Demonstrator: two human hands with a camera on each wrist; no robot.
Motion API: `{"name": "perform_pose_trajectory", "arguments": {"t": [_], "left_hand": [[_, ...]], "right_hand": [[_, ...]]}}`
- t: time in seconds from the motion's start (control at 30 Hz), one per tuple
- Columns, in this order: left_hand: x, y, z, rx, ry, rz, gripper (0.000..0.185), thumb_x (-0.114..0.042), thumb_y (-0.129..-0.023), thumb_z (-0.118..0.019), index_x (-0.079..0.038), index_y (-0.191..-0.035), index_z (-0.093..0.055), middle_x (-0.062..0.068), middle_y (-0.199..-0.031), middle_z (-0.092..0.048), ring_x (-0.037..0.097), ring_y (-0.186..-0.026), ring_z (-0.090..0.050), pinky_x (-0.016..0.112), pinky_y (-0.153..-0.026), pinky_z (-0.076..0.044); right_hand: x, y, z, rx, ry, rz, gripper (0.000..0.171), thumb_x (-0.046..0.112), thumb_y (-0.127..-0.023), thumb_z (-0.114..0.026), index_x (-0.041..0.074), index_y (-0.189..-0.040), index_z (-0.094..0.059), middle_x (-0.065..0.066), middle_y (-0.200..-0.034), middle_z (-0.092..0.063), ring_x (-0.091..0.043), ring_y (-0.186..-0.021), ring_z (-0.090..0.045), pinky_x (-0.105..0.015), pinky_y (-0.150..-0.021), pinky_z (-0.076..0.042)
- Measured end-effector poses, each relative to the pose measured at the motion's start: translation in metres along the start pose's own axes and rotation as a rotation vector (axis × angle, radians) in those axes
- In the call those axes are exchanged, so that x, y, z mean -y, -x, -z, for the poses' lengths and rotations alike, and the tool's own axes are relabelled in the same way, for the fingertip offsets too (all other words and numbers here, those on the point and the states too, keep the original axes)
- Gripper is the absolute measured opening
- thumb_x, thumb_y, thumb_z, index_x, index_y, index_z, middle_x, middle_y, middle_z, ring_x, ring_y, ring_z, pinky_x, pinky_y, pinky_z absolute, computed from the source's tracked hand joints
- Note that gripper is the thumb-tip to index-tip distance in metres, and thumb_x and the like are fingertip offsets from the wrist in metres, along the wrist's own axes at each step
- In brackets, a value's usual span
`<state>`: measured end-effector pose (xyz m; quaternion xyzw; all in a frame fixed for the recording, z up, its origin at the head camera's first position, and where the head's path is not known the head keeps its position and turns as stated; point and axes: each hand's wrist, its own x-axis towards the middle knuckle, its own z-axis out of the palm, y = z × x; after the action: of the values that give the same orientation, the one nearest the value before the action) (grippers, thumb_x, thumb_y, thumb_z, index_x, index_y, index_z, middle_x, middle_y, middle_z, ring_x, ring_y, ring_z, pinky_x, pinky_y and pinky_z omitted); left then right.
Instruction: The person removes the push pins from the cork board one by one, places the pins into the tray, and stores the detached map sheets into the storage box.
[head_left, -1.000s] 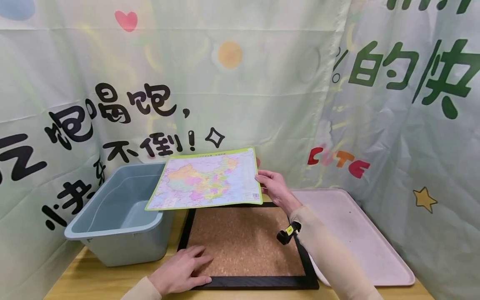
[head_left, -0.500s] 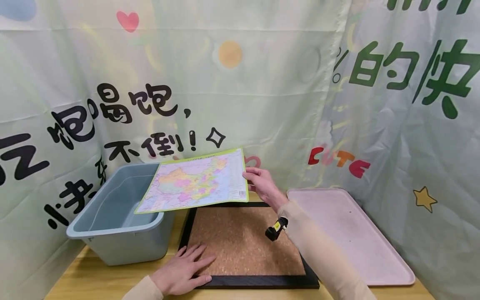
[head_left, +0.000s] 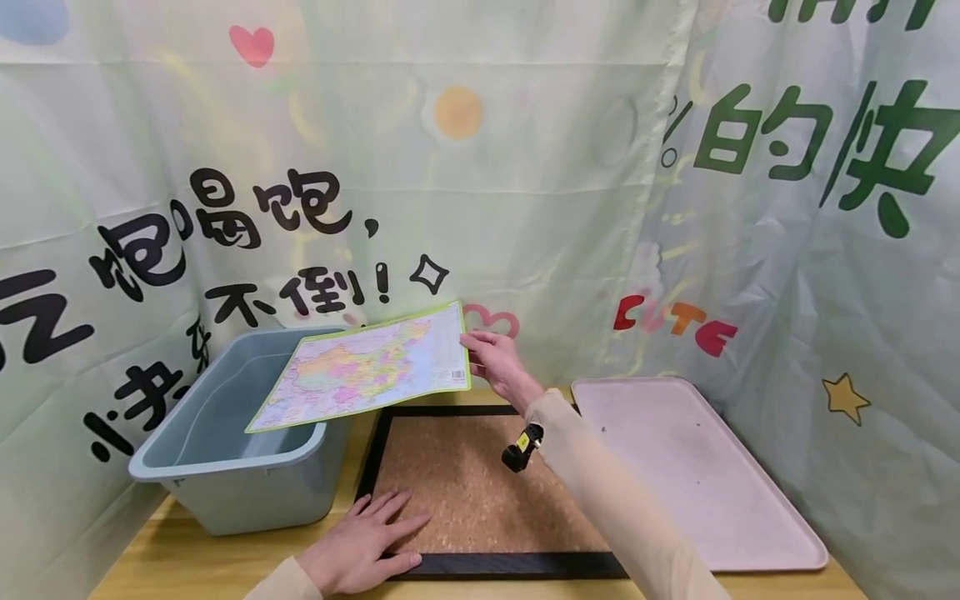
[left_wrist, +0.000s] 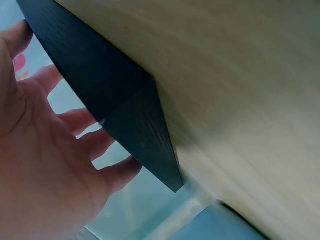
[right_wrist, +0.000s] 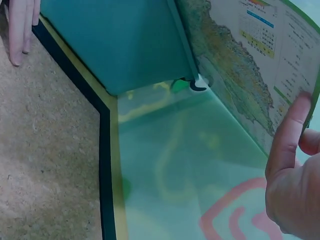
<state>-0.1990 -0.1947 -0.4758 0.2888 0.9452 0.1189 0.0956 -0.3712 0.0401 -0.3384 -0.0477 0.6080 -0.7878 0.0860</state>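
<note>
Here, near the middle of the head view, the fingers and thumb of the right hand (head_left: 495, 360) pinch the right edge of a colourful map sheet (head_left: 363, 367) with a green border. In the right wrist view the thumb (right_wrist: 289, 135) lies across the sheet's printed face at the right of the frame. The sheet is held in the air, tilted down toward the left, so that its left half hangs over the open top of a grey-blue plastic bin (head_left: 225, 433) in the left middle of the frame. Compared with the earlier head pictures, the sheet and the hand holding it have shifted leftward and a little farther back, and more of the sheet now covers the bin; the sheet no longer hangs over the board.

At the bottom centre of the head view, the left hand (head_left: 367, 542) rests flat, fingers straight and spread, on the lower left corner of a cork board (head_left: 480, 492) with a black frame. It has not moved since the earlier pictures. In the left wrist view the spread fingers (left_wrist: 75, 120) sit along the black frame's corner.

The board lies on a wooden table (head_left: 187, 558). To its right, in the lower right of the frame, lies a pale pink tray (head_left: 697, 467). A printed light green cloth backdrop (head_left: 525, 167) fills the upper frame.
</note>
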Motion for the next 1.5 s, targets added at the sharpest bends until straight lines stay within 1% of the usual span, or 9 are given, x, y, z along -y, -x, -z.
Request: {"name": "perform_pose_trajectory", "arguments": {"t": [0.1,0.27,0.43,0.8,0.93,1.1,1.3,1.43,1.5], "left_hand": [[-0.001,0.0,0.0,-0.005,0.002,-0.002,0.057,-0.067,-0.097,-0.037,-0.043,-0.148,-0.04,0.011,-0.159,-0.033,0.04,-0.145,-0.03,0.071,-0.106,-0.025],[0.001,-0.002,0.0,-0.018,-0.014,0.001,0.058,-0.069,-0.096,-0.036,-0.043,-0.148,-0.04,0.01,-0.158,-0.034,0.04,-0.145,-0.03,0.071,-0.106,-0.025],[0.003,-0.002,-0.001,-0.002,-0.023,0.012,0.061,-0.072,-0.094,-0.034,-0.044,-0.148,-0.039,0.009,-0.158,-0.034,0.039,-0.144,-0.032,0.071,-0.106,-0.025],[0.005,0.001,0.001,0.005,-0.024,0.03,0.06,-0.072,-0.093,-0.038,-0.045,-0.146,-0.043,0.01,-0.156,-0.037,0.04,-0.142,-0.035,0.072,-0.105,-0.026],[0.007,0.002,0.001,0.003,-0.041,0.028,0.059,-0.072,-0.093,-0.038,-0.045,-0.145,-0.043,0.01,-0.155,-0.039,0.041,-0.141,-0.036,0.071,-0.104,-0.028],[0.008,0.001,-0.002,-0.012,-0.042,0.005,0.059,-0.071,-0.094,-0.036,-0.044,-0.146,-0.044,0.01,-0.155,-0.039,0.041,-0.14,-0.037,0.07,-0.104,-0.029],[0.008,0.001,-0.001,-0.003,-0.026,0.014,0.059,-0.072,-0.094,-0.037,-0.045,-0.146,-0.043,0.01,-0.156,-0.037,0.041,-0.142,-0.035,0.071,-0.105,-0.028],[0.009,0.001,0.0,0.007,-0.005,0.028,0.058,-0.071,-0.093,-0.038,-0.046,-0.146,-0.042,0.009,-0.157,-0.037,0.041,-0.142,-0.034,0.072,-0.104,-0.026],[0.009,0.001,0.001,0.008,-0.003,0.035,0.058,-0.071,-0.093,-0.038,-0.046,-0.145,-0.043,0.01,-0.156,-0.038,0.041,-0.142,-0.034,0.072,-0.104,-0.026]], "right_hand": [[-0.002,-0.002,-0.005,0.003,0.013,0.003,0.033,0.015,-0.096,-0.065,0.001,-0.125,-0.065,-0.012,-0.1,-0.072,-0.014,-0.075,-0.069,-0.022,-0.059,-0.055],[-0.005,-0.005,-0.015,0.022,0.034,0.009,0.032,0.015,-0.095,-0.066,0.001,-0.124,-0.066,-0.011,-0.099,-0.071,-0.014,-0.074,-0.068,-0.023,-0.061,-0.057],[-0.007,-0.006,-0.025,0.062,0.045,0.002,0.032,0.014,-0.096,-0.065,-0.001,-0.123,-0.066,-0.011,-0.099,-0.071,-0.013,-0.073,-0.068,-0.024,-0.064,-0.058],[0.0,-0.01,-0.046,0.145,0.09,0.036,0.04,0.012,-0.095,-0.065,-0.004,-0.131,-0.059,-0.02,-0.111,-0.069,-0.013,-0.076,-0.069,-0.026,-0.071,-0.059],[0.004,-0.013,-0.055,0.158,0.07,0.051,0.038,0.01,-0.094,-0.066,-0.007,-0.128,-0.06,-0.019,-0.105,-0.071,-0.013,-0.072,-0.071,-0.028,-0.071,-0.059],[0.004,-0.014,-0.065,0.166,0.071,0.053,0.036,0.01,-0.094,-0.066,-0.007,-0.126,-0.062,-0.017,-0.099,-0.072,-0.012,-0.068,-0.069,-0.026,-0.067,-0.059],[0.003,-0.007,-0.065,0.205,0.087,0.071,0.033,0.013,-0.095,-0.066,-0.005,-0.123,-0.065,-0.021,-0.107,-0.072,-0.014,-0.076,-0.072,-0.029,-0.07,-0.06],[-0.001,-0.004,-0.059,0.207,0.147,0.06,0.03,0.016,-0.095,-0.066,-0.001,-0.12,-0.068,-0.016,-0.104,-0.072,-0.017,-0.081,-0.072,-0.031,-0.073,-0.06],[-0.004,-0.003,-0.054,0.202,0.183,0.056,0.029,0.018,-0.096,-0.065,0.002,-0.12,-0.068,-0.012,-0.102,-0.072,-0.022,-0.085,-0.073,-0.032,-0.073,-0.06]]}}
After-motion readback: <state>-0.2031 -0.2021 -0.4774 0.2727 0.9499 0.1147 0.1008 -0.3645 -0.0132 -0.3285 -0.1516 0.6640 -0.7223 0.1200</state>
